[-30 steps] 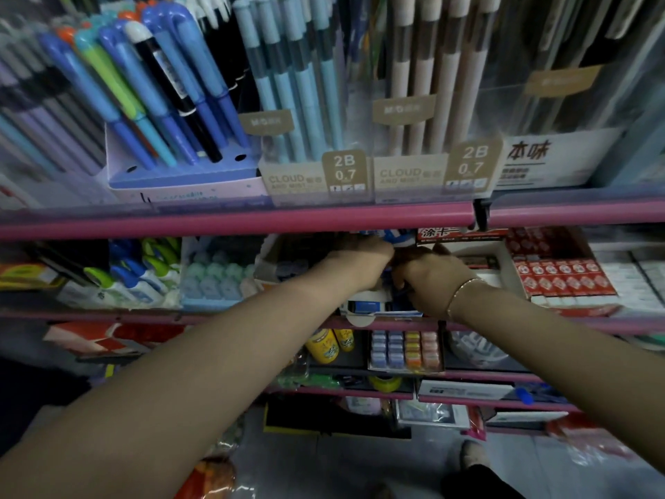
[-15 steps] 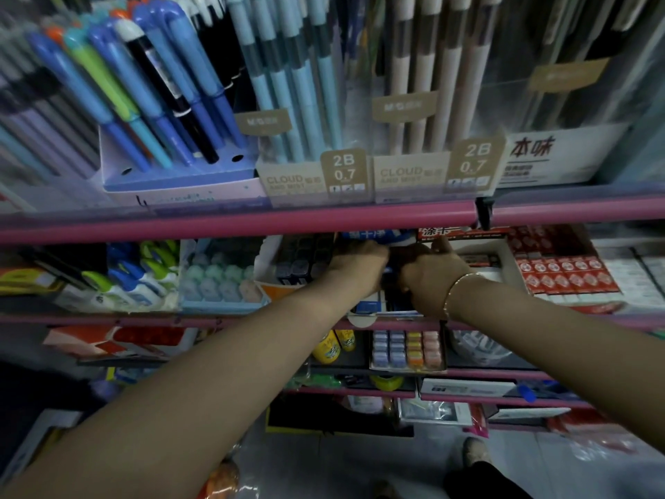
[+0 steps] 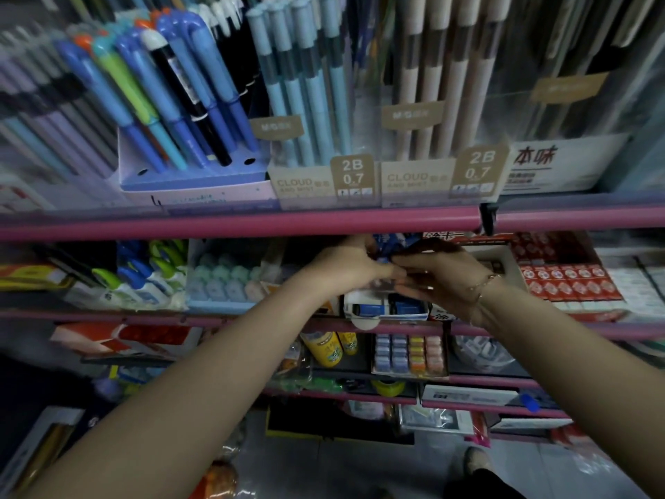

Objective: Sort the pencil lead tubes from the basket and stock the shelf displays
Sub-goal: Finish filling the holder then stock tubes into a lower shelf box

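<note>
Both bare forearms stretched forward and up to the second shelf, meeting just under the pink shelf rail [image 3: 252, 225]. Left hand [image 3: 351, 266] turned knuckles-up, fingers curled inward, fingertips pinching the edge of a small blue packet [image 3: 394, 246] that looks like pencil lead stock; printing on it too blurred to read. Right hand [image 3: 437, 279] facing it from the other side, thumb and curled fingers closed on the same blue packet, knuckles almost touching the left hand's. Thin gold-coloured chain bracelet [image 3: 484, 284] round the right wrist. Packet held tilted, glossy, just above a white cardboard display box [image 3: 381, 307] with blue panels on its front, standing at the shelf's front edge.

Above the rail, clear plastic stands of pens: glossy blue, green and black barrels leaning left in a lilac card tray [image 3: 194, 181]; four or so matte pale-blue mechanical pencils [image 3: 306, 88] standing upright; about three beige ones [image 3: 442, 84] beside them. Two tan card tags printed "2B 0.7" [image 3: 352, 174], one at each pencil stand.

On the hands' shelf, left: a tray of rounded pastel erasers [image 3: 223, 282] in mint and peach rows. Right: a flat red carton [image 3: 572, 279] packed in a grid of small red-and-white boxes.

One shelf lower: two yellow cylindrical bottles [image 3: 329, 349] and a tray of small square blocks [image 3: 408, 352] in four columns, blue, blue, yellow, pink. Grey tiled floor below, one shoe [image 3: 476, 459] visible.
</note>
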A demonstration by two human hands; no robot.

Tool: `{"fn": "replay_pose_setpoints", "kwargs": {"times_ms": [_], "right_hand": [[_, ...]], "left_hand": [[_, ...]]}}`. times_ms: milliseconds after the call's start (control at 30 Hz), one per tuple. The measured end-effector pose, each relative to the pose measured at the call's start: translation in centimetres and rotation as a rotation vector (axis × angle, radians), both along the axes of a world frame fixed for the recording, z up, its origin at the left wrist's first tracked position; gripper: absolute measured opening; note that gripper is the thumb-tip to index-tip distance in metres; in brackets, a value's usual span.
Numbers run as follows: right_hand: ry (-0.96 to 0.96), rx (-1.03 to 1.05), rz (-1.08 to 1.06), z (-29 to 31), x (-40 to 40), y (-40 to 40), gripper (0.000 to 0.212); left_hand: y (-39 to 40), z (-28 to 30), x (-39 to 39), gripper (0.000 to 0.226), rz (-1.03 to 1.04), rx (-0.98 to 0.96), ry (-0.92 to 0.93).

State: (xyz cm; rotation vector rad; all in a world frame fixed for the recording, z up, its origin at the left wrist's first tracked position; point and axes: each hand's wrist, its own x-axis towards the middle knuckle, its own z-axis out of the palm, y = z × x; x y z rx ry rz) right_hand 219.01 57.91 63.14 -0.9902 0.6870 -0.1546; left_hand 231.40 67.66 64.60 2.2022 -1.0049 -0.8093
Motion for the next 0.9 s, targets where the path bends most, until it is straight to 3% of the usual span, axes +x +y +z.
{"fn": "replay_pose_setpoints", "kwargs": {"times_ms": [133, 200, 267, 333, 367, 467, 533, 667, 900], "right_hand": [[0.014, 0.038, -0.018, -0.3, -0.3, -0.1, 0.007], [-0.007, -0.08, -0.105, -0.3, -0.2, -0.6, 0.007], [0.073, -0.547, -0.103, -0.5, 0.2, -1.6, 0.007], [0.227, -1.202, 0.083, -0.7, 0.6, -2.3, 0.007], [0.247, -1.413, 0.198, -1.0, 0.8, -2.7, 0.013], [0.332, -1.73, 0.566, -1.7, 1.5, -2.6, 0.028], [0.371, -1.915, 0.696, -2.6, 2.1, -2.6, 0.025], [0.409, -2.048, 0.761, -3.5, 3.3, -2.6, 0.02], [0.517, -1.979, 0.924, -4.1, 3.1, -3.4, 0.027]], "left_hand": [[0.8, -0.3, -0.8, 0.032, 0.061, -0.128, 0.18], [1.3, 0.5, -0.9, 0.033, 0.111, -0.161, 0.277], [1.7, 1.2, -0.3, 0.032, 0.105, -0.119, 0.171], [2.1, 2.1, 0.4, 0.028, 0.078, -0.004, -0.126], [2.3, 2.6, 0.6, 0.033, 0.085, 0.047, -0.236], [2.1, 3.0, 1.6, 0.05, 0.088, 0.099, -0.304], [1.8, 2.8, 1.6, 0.036, 0.033, 0.134, -0.314], [1.0, 2.0, 1.3, 0.006, -0.146, 0.091, -0.305], [-1.0, 0.9, 1.7, 0.007, -0.461, 0.285, -0.498]]}}
